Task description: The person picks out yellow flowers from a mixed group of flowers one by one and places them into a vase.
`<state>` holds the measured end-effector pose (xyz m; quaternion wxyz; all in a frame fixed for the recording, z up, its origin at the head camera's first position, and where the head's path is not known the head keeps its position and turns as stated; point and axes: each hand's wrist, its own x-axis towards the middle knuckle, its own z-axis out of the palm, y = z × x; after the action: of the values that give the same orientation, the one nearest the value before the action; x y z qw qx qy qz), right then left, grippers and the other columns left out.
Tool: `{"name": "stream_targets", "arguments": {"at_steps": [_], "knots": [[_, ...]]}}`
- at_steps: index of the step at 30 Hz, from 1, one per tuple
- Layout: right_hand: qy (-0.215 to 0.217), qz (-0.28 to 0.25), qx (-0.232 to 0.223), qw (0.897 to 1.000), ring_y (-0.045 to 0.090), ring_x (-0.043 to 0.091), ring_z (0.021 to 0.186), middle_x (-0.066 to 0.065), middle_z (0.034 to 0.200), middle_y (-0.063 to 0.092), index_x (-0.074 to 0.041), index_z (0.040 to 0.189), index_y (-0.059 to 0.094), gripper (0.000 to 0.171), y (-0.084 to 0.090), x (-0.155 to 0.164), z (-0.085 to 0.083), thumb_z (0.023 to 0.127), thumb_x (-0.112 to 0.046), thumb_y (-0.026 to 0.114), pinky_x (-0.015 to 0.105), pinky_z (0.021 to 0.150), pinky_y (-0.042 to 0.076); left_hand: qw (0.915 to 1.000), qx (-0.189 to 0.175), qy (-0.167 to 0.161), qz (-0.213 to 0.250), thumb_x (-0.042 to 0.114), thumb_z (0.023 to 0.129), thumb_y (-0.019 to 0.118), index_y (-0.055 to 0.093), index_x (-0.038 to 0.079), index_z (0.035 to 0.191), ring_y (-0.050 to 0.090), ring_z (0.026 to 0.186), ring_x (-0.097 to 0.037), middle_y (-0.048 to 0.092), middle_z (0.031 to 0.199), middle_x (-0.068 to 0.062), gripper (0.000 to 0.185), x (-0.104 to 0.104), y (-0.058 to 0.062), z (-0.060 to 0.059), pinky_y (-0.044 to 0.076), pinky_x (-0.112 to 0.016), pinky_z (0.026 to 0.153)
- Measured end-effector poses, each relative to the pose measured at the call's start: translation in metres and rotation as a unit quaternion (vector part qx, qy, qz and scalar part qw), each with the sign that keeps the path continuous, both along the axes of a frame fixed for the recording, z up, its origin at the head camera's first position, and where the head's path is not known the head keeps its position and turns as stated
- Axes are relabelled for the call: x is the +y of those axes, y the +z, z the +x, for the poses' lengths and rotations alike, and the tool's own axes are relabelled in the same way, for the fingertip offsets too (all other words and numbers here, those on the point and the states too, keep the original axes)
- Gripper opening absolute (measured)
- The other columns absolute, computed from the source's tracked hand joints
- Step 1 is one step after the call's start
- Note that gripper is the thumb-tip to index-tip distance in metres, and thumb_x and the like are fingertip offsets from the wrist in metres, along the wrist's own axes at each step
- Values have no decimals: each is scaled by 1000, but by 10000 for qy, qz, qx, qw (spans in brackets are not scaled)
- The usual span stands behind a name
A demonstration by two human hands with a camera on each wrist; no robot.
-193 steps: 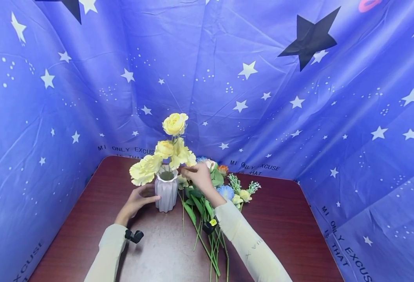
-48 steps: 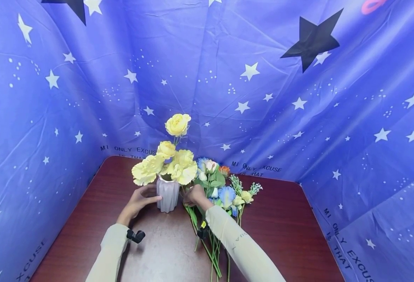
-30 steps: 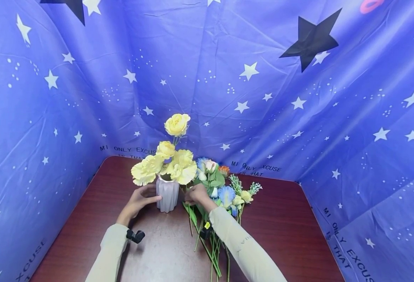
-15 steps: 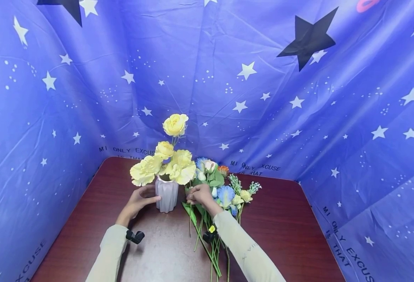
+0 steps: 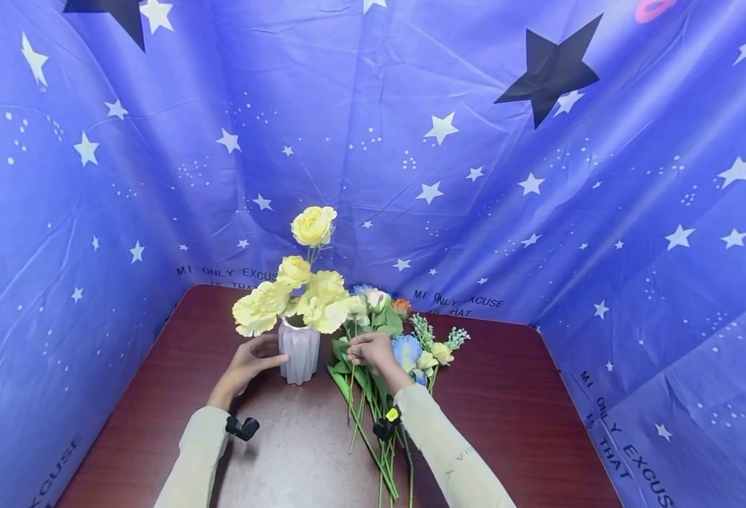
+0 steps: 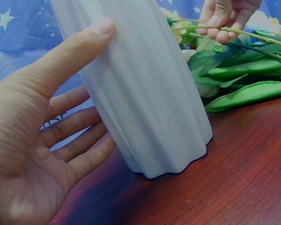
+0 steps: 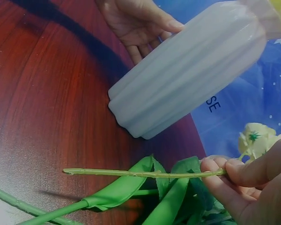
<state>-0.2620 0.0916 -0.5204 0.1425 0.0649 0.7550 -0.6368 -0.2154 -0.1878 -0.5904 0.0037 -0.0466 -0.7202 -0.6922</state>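
Green and thin, the stem (image 7: 145,174) is pinched near its top by the right hand (image 5: 373,351), fingers (image 7: 215,177) pressed together round it, just right of the vase (image 5: 299,351). Its long axis hangs roughly upright with the cut end down, clear of the tabletop (image 5: 506,395); a pale yellow bud (image 7: 257,138) tops it. The vase mouth lies up and left of the stem. The left hand (image 5: 248,358), fingers loosely spread, rests against the vase's left side. Yellow blooms (image 5: 312,300) spread over the vase mouth and crowd the way in. Loose flowers (image 5: 411,349) lie on the tabletop right of the vase.
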Motion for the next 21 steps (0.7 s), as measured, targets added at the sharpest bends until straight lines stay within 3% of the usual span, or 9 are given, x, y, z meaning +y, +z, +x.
{"name": "stream_targets", "arguments": {"at_steps": [7, 21], "knots": [[-102, -13, 113, 9999, 71, 12, 61, 31, 92, 74, 21, 109, 65, 20, 4, 5, 2, 90, 15, 62, 23, 62, 62, 10000, 18, -17, -5, 3, 87, 78, 55, -13, 134, 66, 99, -2, 61, 129, -36, 55, 0, 0, 1, 57, -20, 86], [-269, -137, 222, 9993, 71, 12, 61, 28, 88, 75, 19, 107, 65, 17, 10, 13, -1, 90, 14, 63, 21, 58, 60, 10000, -27, -10, 58, 2, 87, 78, 55, -14, 133, 66, 100, -5, 61, 128, -36, 54, 0, 1, 1, 57, -20, 85]]}}
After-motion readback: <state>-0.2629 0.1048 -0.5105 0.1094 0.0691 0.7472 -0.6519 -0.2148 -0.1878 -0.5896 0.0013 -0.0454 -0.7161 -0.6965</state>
